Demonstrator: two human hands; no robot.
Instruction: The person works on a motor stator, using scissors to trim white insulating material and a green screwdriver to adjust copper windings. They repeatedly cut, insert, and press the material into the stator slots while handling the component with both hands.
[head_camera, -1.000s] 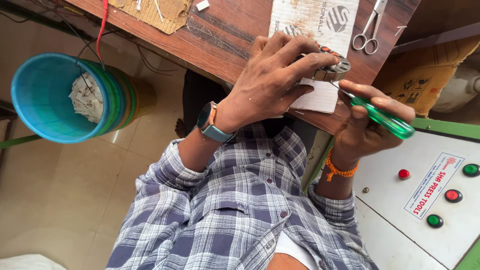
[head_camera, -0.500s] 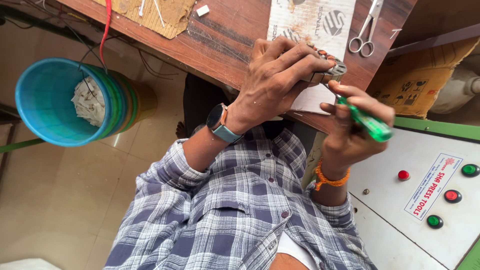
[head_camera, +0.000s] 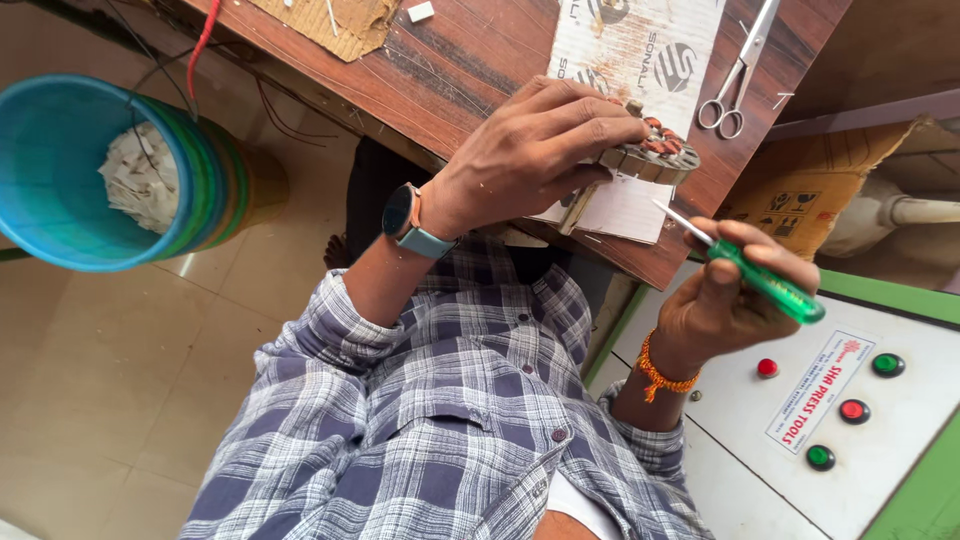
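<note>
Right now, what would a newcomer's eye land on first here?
The hands at the desk edge: the left hand grips a round metal part with copper windings, the right hand holds a green screwdriver just below it. Next, the bright blue bin on the floor at left.

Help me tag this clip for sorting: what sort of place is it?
Probably a small electrical repair or motor-winding workshop. The left hand holds a round metal core with copper coils at a worn wooden bench, the right hand grips a green screwdriver, and a control panel with push buttons stands alongside.
</note>
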